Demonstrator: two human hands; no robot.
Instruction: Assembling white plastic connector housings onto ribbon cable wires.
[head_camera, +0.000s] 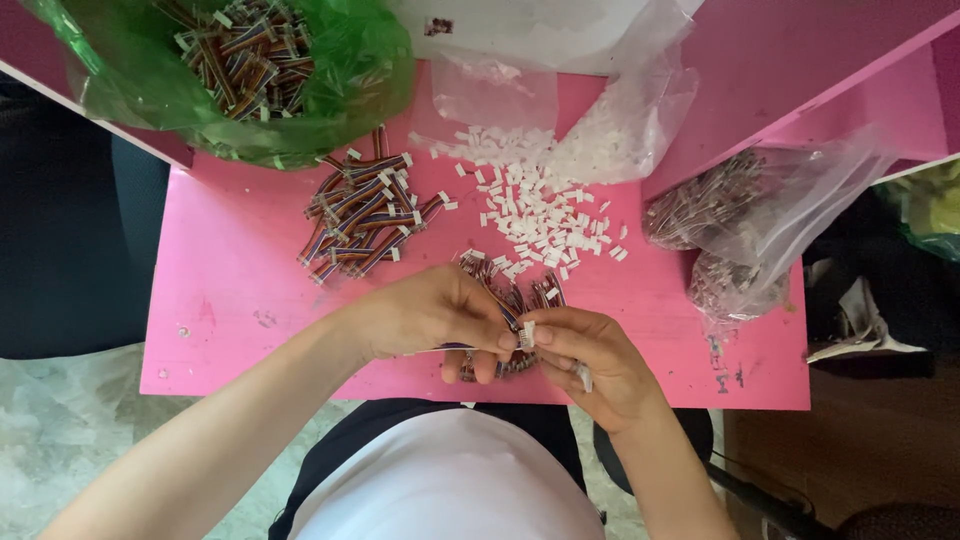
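Hands meet just above the near edge of the pink bench, and I judge the step in hand to be seating a connector on a wire lead. My left hand is pinched shut on a short multicoloured ribbon wire lead; my right hand presses a small white plastic connector housing against its end with thumb and forefinger closed, and a second white piece shows lower in that palm. Next, I reckon, comes a straight, square push, since a tilted housing would likely jam.

Under the hands lies a small heap of finished-looking leads. Further back sit a loose pile of ribbon wire leads and a scatter of white housings. A green plastic bag holds more leads; a clear plastic bag spills housings; another clear bag at the right holds dark bundled pieces I cannot identify.
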